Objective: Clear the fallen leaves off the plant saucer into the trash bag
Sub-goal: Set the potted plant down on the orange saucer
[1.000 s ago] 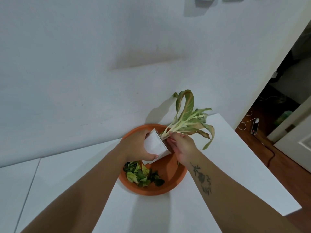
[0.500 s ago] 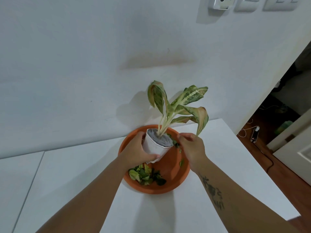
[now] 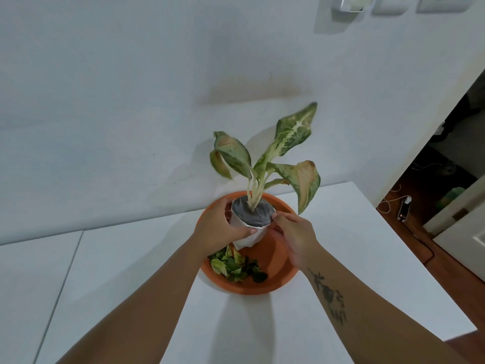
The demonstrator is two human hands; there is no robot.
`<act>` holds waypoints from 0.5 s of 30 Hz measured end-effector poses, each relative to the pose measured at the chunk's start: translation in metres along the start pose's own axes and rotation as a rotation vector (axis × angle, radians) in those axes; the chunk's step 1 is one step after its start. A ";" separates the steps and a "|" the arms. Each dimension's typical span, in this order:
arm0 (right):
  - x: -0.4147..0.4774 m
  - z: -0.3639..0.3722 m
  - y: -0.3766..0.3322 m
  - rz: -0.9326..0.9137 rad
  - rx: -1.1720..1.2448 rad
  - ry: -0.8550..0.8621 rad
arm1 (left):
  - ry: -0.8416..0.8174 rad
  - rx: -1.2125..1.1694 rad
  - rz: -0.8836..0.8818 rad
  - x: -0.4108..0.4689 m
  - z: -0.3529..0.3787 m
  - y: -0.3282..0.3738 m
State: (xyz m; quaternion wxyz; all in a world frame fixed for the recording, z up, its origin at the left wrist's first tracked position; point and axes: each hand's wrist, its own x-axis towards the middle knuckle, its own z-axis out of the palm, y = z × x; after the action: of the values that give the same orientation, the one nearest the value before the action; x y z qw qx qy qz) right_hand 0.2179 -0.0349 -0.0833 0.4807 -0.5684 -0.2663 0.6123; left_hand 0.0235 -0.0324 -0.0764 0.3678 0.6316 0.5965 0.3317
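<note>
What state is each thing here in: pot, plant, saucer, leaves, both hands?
white pot: upright, held over the saucer from both sides
plant: standing, several leaves browned
saucer: on the table, not yet cleared
fallen leaves: piled at the saucer's near edge
left hand: grips the pot
right hand: grips the pot

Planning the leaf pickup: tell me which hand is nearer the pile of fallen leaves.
Left. The left hand grips the white pot right by the leaf pile; the right hand holds the pot's other side, farther off.
</note>
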 end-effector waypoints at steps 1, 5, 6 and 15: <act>-0.001 0.000 -0.001 -0.018 -0.005 0.006 | -0.012 -0.022 -0.009 0.001 0.002 -0.002; 0.000 -0.001 0.002 -0.093 -0.109 0.003 | 0.002 -0.035 -0.036 -0.004 0.012 -0.016; 0.000 -0.002 0.003 -0.106 -0.159 -0.003 | 0.017 -0.032 -0.041 -0.007 0.013 -0.018; -0.008 0.000 0.001 -0.115 -0.249 -0.068 | -0.015 -0.091 0.033 -0.014 0.002 -0.022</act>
State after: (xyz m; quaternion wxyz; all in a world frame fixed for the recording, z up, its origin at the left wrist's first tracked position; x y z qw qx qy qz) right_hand 0.2169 -0.0426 -0.0801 0.4314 -0.5864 -0.3884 0.5649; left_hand 0.0134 -0.0462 -0.0962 0.3950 0.6267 0.5674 0.3596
